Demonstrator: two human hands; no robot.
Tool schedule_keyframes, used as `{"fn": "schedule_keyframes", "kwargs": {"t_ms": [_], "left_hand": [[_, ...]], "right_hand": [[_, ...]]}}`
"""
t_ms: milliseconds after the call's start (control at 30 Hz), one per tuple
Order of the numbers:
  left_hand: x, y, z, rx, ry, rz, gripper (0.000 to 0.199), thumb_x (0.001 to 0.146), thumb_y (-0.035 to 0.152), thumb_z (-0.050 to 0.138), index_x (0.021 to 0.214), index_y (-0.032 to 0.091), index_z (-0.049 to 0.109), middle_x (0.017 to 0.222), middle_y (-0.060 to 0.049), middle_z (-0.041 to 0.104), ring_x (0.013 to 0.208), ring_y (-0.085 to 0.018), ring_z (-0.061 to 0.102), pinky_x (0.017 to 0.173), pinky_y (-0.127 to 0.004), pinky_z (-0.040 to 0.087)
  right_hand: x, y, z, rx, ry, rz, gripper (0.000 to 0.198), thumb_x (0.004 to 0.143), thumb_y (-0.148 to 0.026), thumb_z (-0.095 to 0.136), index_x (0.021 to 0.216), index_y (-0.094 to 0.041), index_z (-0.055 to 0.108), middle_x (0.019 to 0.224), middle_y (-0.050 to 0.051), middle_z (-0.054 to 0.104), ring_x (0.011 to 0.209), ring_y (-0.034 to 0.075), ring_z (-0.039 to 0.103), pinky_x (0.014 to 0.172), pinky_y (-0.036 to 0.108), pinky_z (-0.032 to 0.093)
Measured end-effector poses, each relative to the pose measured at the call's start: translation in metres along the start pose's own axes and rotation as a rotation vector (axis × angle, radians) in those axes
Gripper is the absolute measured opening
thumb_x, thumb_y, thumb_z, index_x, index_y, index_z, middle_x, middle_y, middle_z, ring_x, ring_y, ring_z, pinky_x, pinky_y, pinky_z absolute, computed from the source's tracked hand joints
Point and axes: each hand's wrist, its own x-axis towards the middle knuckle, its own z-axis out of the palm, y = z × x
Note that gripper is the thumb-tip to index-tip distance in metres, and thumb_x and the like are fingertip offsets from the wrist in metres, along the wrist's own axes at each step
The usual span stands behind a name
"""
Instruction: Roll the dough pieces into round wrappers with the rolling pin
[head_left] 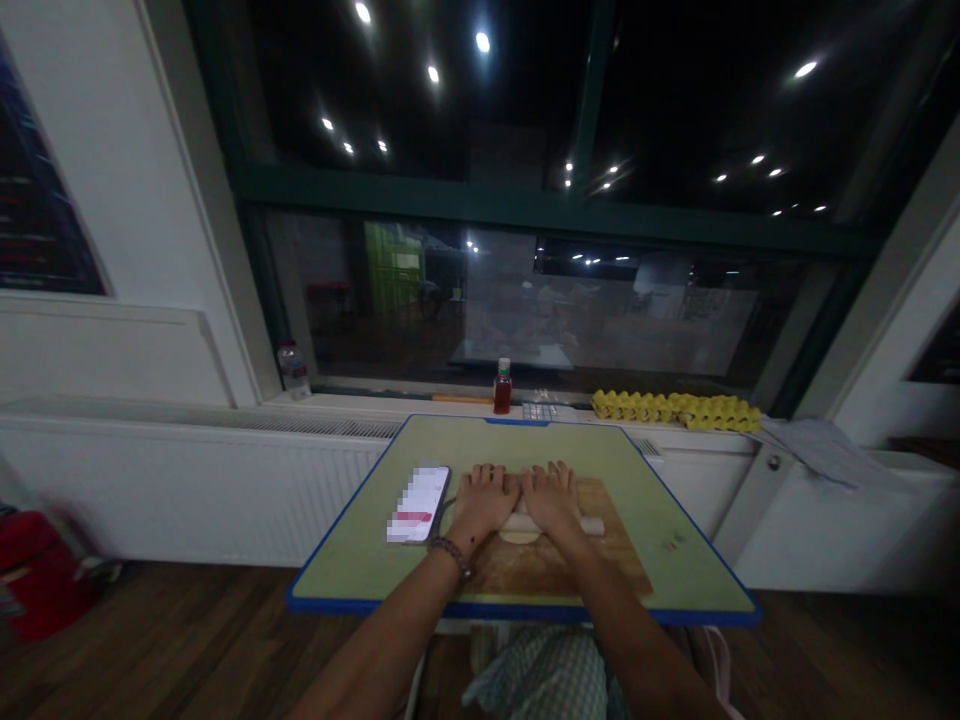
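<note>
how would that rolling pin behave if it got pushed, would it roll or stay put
The rolling pin would probably roll readily, being a plain cylinder on its side. The flattened, pale dough under it may drag a little. Lying low over the flat board, it seems unlikely to tip.

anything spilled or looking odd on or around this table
Nothing is plainly spilled or damaged. Two things look slightly odd: small dark marks on the green, blue-edged tabletop right of the brown wooden board, perhaps stains or print, and a rumpled pale grey sheet lying askew beside the yellow, bumpy strip.
</note>
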Motion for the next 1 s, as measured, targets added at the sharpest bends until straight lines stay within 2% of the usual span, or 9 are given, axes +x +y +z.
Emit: {"fn": "schedule_keyframes", "kwargs": {"t_ms": [267, 400, 567, 833, 900, 1000], "left_hand": [[-0.027, 0.005, -0.001, 0.060, 0.173, 0.112, 0.035, 0.096, 0.035, 0.033, 0.118, 0.021, 0.057, 0.124, -0.009, 0.058, 0.118, -0.028, 0.046, 0.103, -0.047, 0.029], [-0.036, 0.006, 0.000, 0.045, 0.164, 0.110, 0.039, 0.094, 0.027, 0.032, 0.125, 0.021, 0.054, 0.130, -0.008, 0.056, 0.123, -0.027, 0.044, 0.106, -0.047, 0.027], [-0.039, 0.002, 0.004, 0.002, 0.111, 0.095, 0.049, 0.093, 0.026, 0.030, 0.140, 0.022, 0.043, 0.140, -0.007, 0.050, 0.131, -0.024, 0.040, 0.111, -0.046, 0.023], [-0.005, -0.003, 0.009, -0.016, 0.014, -0.035, 0.056, 0.095, 0.040, 0.026, 0.146, 0.019, 0.035, 0.146, -0.013, 0.044, 0.136, -0.030, 0.035, 0.111, -0.049, 0.022], [0.003, -0.004, 0.007, -0.032, 0.003, -0.076, 0.057, 0.095, 0.043, 0.026, 0.145, 0.017, 0.036, 0.146, -0.014, 0.042, 0.135, -0.030, 0.035, 0.109, -0.048, 0.026], [0.013, -0.005, 0.004, -0.066, 0.013, -0.114, 0.056, 0.094, 0.043, 0.031, 0.142, 0.015, 0.039, 0.143, -0.015, 0.045, 0.132, -0.030, 0.038, 0.105, -0.045, 0.032]], "right_hand": [[-0.028, -0.011, -0.014, -0.003, -0.030, 0.047, 0.046, 0.098, -0.032, 0.029, 0.135, -0.018, 0.053, 0.145, 0.015, 0.044, 0.140, 0.033, 0.028, 0.110, 0.055, 0.014], [-0.037, -0.015, -0.016, -0.011, -0.039, 0.081, 0.048, 0.099, -0.035, 0.027, 0.136, -0.019, 0.052, 0.148, 0.015, 0.041, 0.141, 0.033, 0.026, 0.111, 0.055, 0.012], [-0.041, -0.018, -0.016, -0.024, -0.008, 0.086, 0.051, 0.099, -0.036, 0.022, 0.139, -0.021, 0.049, 0.149, 0.012, 0.039, 0.141, 0.031, 0.025, 0.111, 0.052, 0.011], [-0.005, -0.010, -0.004, 0.077, -0.133, 0.132, 0.055, 0.098, -0.039, 0.023, 0.144, -0.016, 0.040, 0.153, 0.014, 0.031, 0.144, 0.029, 0.017, 0.112, 0.049, 0.010], [0.005, -0.007, 0.003, 0.099, -0.120, 0.152, 0.055, 0.097, -0.038, 0.026, 0.145, -0.014, 0.039, 0.154, 0.016, 0.028, 0.144, 0.029, 0.016, 0.113, 0.048, 0.008], [0.017, -0.004, 0.011, 0.093, -0.026, 0.139, 0.055, 0.097, -0.038, 0.029, 0.142, -0.011, 0.044, 0.150, 0.020, 0.035, 0.142, 0.030, 0.022, 0.112, 0.048, 0.011]]}}
